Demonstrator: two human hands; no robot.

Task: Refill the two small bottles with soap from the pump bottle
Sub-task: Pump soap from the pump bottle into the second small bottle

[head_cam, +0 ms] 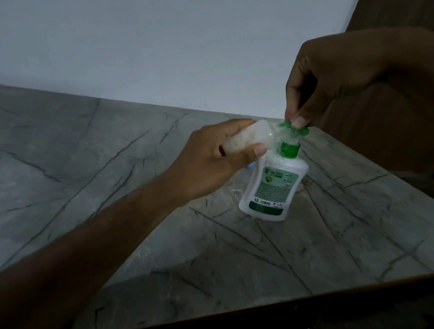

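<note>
Left hand [210,162] fingers wrap small clear plastic bottle [245,139], light and likely soap-slick, so hold mid-body; right hand [337,79] fingers pinch green pump head [292,126] of white pump bottle [273,184] just below.

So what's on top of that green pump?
The right hand presses its fingertips on the pump head. The left hand holds a small bottle at the spout. Whether soap flows is hidden.

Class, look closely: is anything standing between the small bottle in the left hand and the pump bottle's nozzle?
Nothing visible does. The left hand holds the small bottle tilted, its mouth right at the green pump head, which the right hand presses down on the pump bottle.
</note>
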